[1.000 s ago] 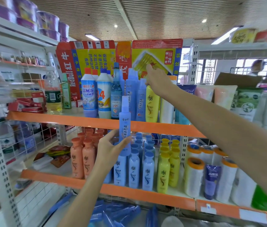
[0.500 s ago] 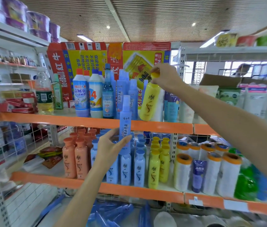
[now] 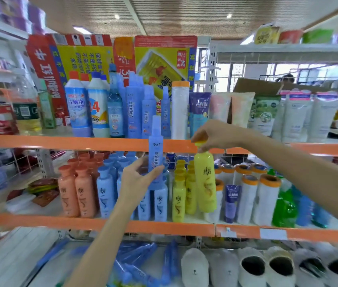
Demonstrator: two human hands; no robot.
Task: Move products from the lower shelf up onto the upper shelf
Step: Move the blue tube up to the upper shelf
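Your left hand (image 3: 138, 179) grips a slim blue spray bottle (image 3: 155, 152) near its base, fingers and thumb curled round it; the bottle stands upright in the air, its cap overlapping the orange lip of the upper shelf (image 3: 60, 140), not yet set down. Your right hand (image 3: 215, 135) pinches the cap of a yellow bottle (image 3: 205, 183), which hangs upright in front of the lower shelf (image 3: 102, 223), beside the yellow row standing there. Upper shelf holds cleaner bottles, a cluster of matching blue spray bottles, a white roll with an orange cap and several tubes. Lower shelf is well stocked: orange bottles at left, pale blue ones, yellow ones, then white rolls and a green bottle at right. Judgement: task is part-way, closer to the start than the end; some blue sprays seem already up, both held items are unplaced, and most of the lower stock remains to be lifted. Free space up top looks tight near the blue cluster.
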